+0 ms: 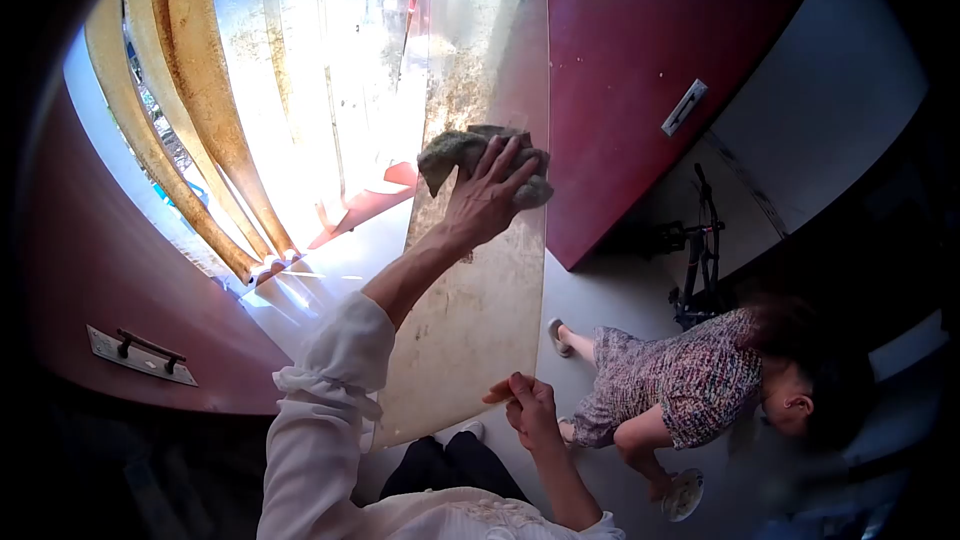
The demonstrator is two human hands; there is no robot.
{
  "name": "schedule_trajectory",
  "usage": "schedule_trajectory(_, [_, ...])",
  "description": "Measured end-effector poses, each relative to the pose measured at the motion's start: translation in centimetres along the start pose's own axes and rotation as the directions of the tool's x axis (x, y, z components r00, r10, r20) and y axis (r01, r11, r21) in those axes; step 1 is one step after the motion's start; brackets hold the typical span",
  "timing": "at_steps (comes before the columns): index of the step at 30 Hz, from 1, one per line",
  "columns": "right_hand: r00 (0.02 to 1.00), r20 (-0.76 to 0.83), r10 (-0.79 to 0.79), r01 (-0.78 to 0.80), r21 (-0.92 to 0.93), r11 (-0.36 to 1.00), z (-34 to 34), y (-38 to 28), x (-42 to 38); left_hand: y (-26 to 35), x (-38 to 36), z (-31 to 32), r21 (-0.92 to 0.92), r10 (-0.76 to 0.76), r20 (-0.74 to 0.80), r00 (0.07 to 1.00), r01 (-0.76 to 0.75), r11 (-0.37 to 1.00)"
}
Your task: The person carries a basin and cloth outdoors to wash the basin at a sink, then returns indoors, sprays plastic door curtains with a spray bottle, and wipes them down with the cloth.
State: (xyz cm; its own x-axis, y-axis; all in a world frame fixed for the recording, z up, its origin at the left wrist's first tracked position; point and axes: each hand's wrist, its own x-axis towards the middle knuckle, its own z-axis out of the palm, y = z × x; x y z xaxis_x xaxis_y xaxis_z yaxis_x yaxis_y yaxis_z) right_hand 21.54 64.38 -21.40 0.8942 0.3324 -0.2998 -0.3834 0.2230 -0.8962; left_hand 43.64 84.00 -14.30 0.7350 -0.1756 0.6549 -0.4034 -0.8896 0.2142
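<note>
My left hand [485, 195] is raised, its fingers spread over a crumpled grey-green cloth [450, 155] and pressing it against a long translucent plastic strip [455, 340]. Brown stains mark the strip around and above the cloth. Lower down, my right hand [530, 408] is held in front of my body beside the strip's lower right edge. Its fingers are partly curled, and no object shows in them.
Yellowed plastic strips [215, 90] hang at the left in bright light. Dark red door panels [620, 70] stand on both sides. At the right, another person [690, 370] bends forward holding a bowl [683, 496], near a black bicycle [703, 250].
</note>
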Motion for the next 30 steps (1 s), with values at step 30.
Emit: schedule_trajectory(30, [0.986, -0.066, -0.156, 0.128, -0.307, 0.943, -4.8, 0.5, 4.1, 4.9, -5.6, 2.3, -0.273, 0.111, 0.056, 0.992, -0.092, 0.958])
